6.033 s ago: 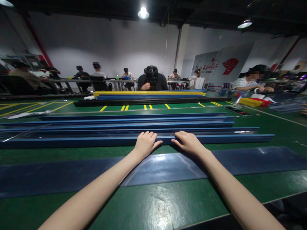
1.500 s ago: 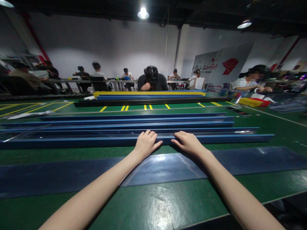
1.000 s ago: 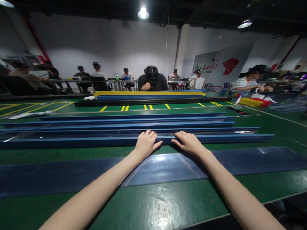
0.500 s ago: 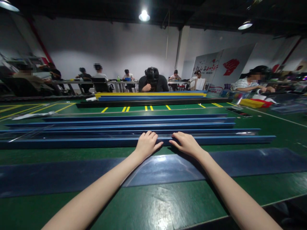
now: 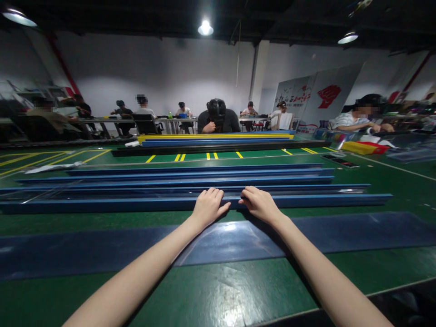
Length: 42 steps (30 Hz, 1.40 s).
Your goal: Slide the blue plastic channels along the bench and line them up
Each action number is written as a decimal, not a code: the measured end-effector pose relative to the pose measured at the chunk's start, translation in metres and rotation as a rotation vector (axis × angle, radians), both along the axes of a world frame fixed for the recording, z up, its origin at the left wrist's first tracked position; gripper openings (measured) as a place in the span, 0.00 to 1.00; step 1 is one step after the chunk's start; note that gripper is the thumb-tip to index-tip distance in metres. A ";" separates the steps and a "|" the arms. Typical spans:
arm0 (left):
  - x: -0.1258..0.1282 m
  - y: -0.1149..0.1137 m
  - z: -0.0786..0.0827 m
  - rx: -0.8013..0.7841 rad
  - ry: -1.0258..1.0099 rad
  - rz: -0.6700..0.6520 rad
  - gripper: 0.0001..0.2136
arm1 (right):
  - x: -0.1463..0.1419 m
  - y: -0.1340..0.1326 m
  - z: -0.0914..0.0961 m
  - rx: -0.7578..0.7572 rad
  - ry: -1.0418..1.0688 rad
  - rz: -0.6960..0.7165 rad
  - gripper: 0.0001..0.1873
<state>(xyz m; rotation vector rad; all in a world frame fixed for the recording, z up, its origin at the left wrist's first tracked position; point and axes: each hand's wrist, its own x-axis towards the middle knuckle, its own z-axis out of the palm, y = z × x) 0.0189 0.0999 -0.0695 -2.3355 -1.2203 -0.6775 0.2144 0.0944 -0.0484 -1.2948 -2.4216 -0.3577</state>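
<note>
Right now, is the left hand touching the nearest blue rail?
Touching. The head view shows the left hand with fingers lying on top of the nearest blue rail.

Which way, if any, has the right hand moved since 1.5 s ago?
Yes, slightly left: the right hand slid along the nearest blue rail toward the left hand; the rail stayed put.

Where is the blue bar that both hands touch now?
Head view: the blue bar lies crosswise on the green table, just beyond the flat dark sheet; the left hand and right hand rest on its middle.
</note>
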 end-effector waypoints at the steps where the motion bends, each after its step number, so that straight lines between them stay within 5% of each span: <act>1: 0.000 0.000 0.000 0.004 0.004 0.002 0.13 | 0.000 0.000 0.001 -0.004 -0.005 -0.006 0.08; 42: -0.001 0.001 -0.002 0.061 0.047 0.083 0.17 | 0.005 0.002 -0.005 0.073 -0.057 -0.076 0.13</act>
